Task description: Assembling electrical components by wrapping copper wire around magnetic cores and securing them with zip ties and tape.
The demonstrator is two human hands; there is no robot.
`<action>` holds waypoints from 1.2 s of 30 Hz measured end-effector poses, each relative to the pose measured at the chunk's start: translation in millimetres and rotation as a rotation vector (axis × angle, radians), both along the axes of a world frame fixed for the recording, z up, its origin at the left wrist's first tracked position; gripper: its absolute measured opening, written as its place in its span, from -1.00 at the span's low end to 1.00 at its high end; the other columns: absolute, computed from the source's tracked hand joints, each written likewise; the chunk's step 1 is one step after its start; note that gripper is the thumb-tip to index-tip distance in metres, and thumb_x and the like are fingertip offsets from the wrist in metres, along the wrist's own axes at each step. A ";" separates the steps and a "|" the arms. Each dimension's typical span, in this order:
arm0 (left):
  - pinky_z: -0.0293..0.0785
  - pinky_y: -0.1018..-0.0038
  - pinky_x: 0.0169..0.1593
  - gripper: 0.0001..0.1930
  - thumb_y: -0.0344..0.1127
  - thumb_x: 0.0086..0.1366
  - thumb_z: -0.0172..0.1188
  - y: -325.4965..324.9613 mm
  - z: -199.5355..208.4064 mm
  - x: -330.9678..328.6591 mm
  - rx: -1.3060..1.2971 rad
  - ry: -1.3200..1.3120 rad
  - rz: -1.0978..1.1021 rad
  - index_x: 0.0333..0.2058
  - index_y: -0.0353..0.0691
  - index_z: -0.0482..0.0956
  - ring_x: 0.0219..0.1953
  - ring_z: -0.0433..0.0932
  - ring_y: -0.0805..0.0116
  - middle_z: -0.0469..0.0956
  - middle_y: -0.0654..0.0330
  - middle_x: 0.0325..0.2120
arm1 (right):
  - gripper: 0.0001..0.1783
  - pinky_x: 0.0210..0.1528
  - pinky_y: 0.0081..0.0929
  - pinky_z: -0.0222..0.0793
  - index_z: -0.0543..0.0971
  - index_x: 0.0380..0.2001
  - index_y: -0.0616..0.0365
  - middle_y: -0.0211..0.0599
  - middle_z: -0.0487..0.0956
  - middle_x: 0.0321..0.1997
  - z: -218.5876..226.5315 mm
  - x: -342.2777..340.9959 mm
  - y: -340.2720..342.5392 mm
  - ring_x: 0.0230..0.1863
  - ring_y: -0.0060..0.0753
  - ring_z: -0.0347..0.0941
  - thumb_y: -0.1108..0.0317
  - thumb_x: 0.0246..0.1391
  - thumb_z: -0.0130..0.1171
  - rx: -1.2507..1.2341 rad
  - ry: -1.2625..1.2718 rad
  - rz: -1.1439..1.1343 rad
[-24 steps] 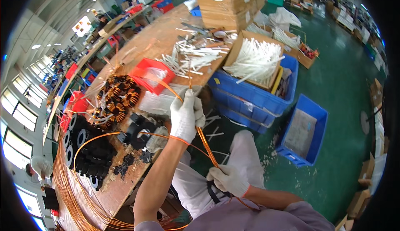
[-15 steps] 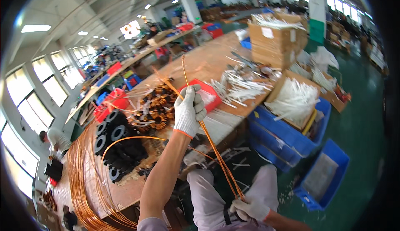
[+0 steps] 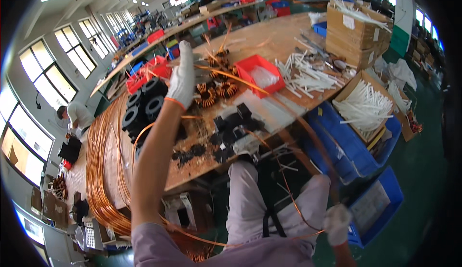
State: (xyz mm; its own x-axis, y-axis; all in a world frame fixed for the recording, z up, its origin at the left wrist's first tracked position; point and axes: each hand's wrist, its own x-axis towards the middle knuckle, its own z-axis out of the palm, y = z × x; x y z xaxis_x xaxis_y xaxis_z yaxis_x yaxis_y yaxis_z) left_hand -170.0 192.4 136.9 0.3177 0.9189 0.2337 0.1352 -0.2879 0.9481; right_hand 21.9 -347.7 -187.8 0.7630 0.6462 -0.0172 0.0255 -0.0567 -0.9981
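A red tray (image 3: 260,73) is sitting on the tabletop (image 3: 269,40), white tubes (image 3: 308,77) are lying just right of it, black ring cores (image 3: 144,105) are standing well left, and blue bins (image 3: 346,146) are resting below its right.

Single head-worn fisheye looks down, close over the workbench (image 3: 269,40)

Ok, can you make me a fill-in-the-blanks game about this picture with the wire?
1. Both hands wear ____ gloves.
2. The left hand and right hand stretch a long ____ wire between them.
3. The small tray on the wooden table is ____.
4. The big bins beside the table are ____.

Missing words: white; copper; red; blue
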 end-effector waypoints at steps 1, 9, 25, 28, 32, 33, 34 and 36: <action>0.62 0.14 0.02 -0.04 0.57 0.52 -0.28 15.5 -14.0 -24.9 0.172 0.278 0.095 0.07 -0.37 0.60 -0.11 0.70 -0.05 0.72 -0.10 -0.13 | -0.68 -0.63 -0.55 0.15 0.60 -0.25 0.06 -0.65 0.36 -0.64 -28.3 22.9 -26.6 -0.68 -0.66 0.25 0.11 0.58 0.09 -0.001 -0.117 -0.240; 0.46 0.25 0.39 0.05 0.13 0.26 0.56 -23.6 -117.8 -124.3 0.003 0.751 -0.477 0.49 -0.41 0.26 0.31 0.58 0.09 0.53 -0.13 0.33 | -0.51 0.16 -0.17 0.54 0.61 0.22 0.25 -0.11 0.71 0.08 -114.8 108.7 -397.8 0.13 -0.15 0.64 0.09 0.51 0.05 -0.013 -0.603 -0.862; 0.52 0.51 -0.22 -0.75 -0.50 0.10 0.51 -66.0 -218.5 -39.1 -0.333 -0.093 -0.314 -0.21 -0.23 0.73 -0.33 0.53 0.60 0.64 0.42 -0.39 | -0.59 0.26 -0.09 0.54 0.63 0.20 0.19 0.08 0.68 0.19 4.4 12.7 165.3 0.21 0.13 0.63 0.24 0.40 0.17 -0.265 -0.427 0.172; 0.53 0.50 -0.08 -0.58 -0.54 0.03 0.54 -57.4 -241.3 -30.0 -0.258 -0.233 -0.360 -0.08 -0.25 0.70 -0.22 0.48 0.60 0.63 0.40 -0.22 | -0.66 -0.17 -0.20 0.66 0.62 0.06 0.24 0.04 0.75 -0.12 138.6 -59.6 260.6 -0.17 -0.07 0.75 0.20 0.46 0.15 -0.006 -0.351 0.770; 0.53 0.42 0.18 -0.45 -0.55 0.07 0.50 -63.9 -228.4 -21.3 -0.255 -0.306 -0.395 0.11 -0.34 0.65 -0.03 0.62 0.40 0.70 0.23 -0.04 | -0.81 -0.68 -0.30 0.41 0.61 -0.24 0.17 -0.23 0.65 -0.54 192.8 -115.8 280.7 -0.62 -0.25 0.64 0.26 0.36 0.22 -0.472 -1.196 0.906; 0.53 0.37 0.21 -0.44 -0.53 0.06 0.50 -61.6 -234.4 -23.8 -0.182 -0.255 -0.340 0.11 -0.32 0.65 0.00 0.64 0.30 0.70 0.16 -0.03 | -0.81 -0.68 -0.30 0.41 0.61 -0.24 0.17 -0.23 0.65 -0.54 202.8 -121.8 291.2 -0.62 -0.25 0.64 0.26 0.36 0.22 -0.480 -1.194 0.922; 0.52 0.33 0.25 -0.43 -0.51 0.05 0.50 -59.3 -240.0 -24.0 -0.109 -0.207 -0.290 0.11 -0.31 0.65 0.04 0.66 0.20 0.70 0.09 -0.03 | -0.80 -0.66 -0.30 0.45 0.68 -0.31 0.20 -0.30 0.67 -0.53 211.9 -126.8 302.5 -0.56 -0.29 0.67 0.30 0.29 0.22 -0.452 -1.491 1.072; 0.53 0.31 0.25 -0.43 -0.49 0.04 0.51 -57.5 -243.7 -26.3 -0.087 -0.224 -0.256 0.10 -0.28 0.66 0.05 0.66 0.13 0.69 0.06 -0.04 | -0.82 -0.59 -0.14 0.54 0.76 -0.50 0.17 -0.42 0.68 -0.50 240.7 -153.5 332.4 -0.43 -0.37 0.71 0.33 0.08 0.30 -0.444 -1.767 1.352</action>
